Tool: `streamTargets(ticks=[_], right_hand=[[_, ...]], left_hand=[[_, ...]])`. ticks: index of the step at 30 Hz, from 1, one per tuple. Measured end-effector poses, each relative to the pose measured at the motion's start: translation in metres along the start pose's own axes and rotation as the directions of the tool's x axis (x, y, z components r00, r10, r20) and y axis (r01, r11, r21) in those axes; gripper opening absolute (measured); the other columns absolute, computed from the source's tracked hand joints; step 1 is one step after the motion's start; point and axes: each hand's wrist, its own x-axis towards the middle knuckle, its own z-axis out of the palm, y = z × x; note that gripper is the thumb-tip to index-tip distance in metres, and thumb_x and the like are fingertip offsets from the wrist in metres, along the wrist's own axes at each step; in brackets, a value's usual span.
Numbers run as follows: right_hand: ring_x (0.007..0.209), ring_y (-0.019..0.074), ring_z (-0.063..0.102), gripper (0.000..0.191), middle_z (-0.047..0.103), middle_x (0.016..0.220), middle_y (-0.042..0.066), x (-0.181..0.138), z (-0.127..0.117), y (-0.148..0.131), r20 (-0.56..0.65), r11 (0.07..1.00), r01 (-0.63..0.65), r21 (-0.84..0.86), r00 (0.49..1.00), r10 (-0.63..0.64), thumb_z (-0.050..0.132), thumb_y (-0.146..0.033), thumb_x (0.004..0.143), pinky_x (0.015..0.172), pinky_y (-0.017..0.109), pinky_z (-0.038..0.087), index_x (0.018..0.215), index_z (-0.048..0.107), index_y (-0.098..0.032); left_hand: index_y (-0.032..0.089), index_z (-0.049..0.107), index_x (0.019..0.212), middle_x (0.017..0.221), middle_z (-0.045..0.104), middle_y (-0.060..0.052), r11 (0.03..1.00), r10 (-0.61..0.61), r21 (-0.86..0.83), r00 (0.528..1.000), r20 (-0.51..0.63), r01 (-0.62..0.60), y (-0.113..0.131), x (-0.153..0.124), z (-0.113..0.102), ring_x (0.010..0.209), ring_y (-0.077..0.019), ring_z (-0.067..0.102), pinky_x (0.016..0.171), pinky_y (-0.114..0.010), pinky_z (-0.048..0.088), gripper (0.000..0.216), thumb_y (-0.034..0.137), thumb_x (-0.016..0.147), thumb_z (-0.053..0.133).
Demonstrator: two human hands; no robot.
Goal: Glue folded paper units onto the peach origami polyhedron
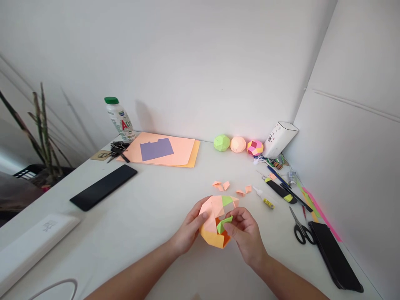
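Observation:
A partly open faceted paper ball, pink with orange and green faces, is held above the table. My left hand grips it from the left, its thumb on a pink face. My right hand pinches a small folded green paper piece at the opening on the ball's right side. Whether that piece touches the ball's edge I cannot tell. Just beyond the ball lie several small folded pink paper pieces. A small glue tube with a white nozzle lies to their right.
Three finished paper balls line the wall. Scissors, a utility knife and a black case lie right. Coloured sheets, a bottle, a black phone-like slab and a long white device are left.

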Motion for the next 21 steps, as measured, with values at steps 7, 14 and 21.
streamTargets(ticks=[7,14,21], right_hand=[[0.069,0.0156,0.061,0.028,0.064,0.075,0.001,-0.0001,-0.0013,-0.002,-0.02,0.995,-0.027,-0.092,0.999,0.025,0.078,-0.034,0.067,0.064,0.029,0.051,0.08,0.057,-0.021],[0.054,0.0117,0.057,0.029,0.062,0.065,-0.002,0.0004,-0.0025,-0.0001,-0.002,0.987,-0.037,-0.154,0.999,0.038,0.077,-0.035,0.068,0.053,0.026,0.048,0.079,0.055,-0.02],[0.047,0.0112,0.057,0.03,0.062,0.059,-0.003,0.0021,-0.0048,-0.0007,0.036,0.977,-0.1,-0.189,0.993,0.109,0.076,-0.038,0.068,0.046,0.024,0.044,0.08,0.058,-0.018]], left_hand=[[0.026,0.041,0.133,0.136,0.05,-0.009,0.997,-0.029,0.069,0.997,-0.072,0.034,-0.0036,-0.0014,-0.0027,0.122,-0.0324,0.047,0.096,-0.044,0.042,0.052,0.044,0.086,0.054],[0.026,0.038,0.134,0.135,0.051,-0.009,0.995,-0.029,0.097,0.998,-0.056,0.035,-0.0064,-0.0022,-0.0054,0.119,-0.0322,0.05,0.092,-0.042,0.045,0.055,0.045,0.085,0.055],[0.025,0.034,0.136,0.133,0.052,-0.012,0.994,-0.046,0.095,0.998,-0.033,0.049,-0.0043,-0.0034,-0.005,0.112,-0.0326,0.056,0.086,-0.043,0.048,0.059,0.046,0.084,0.055]])
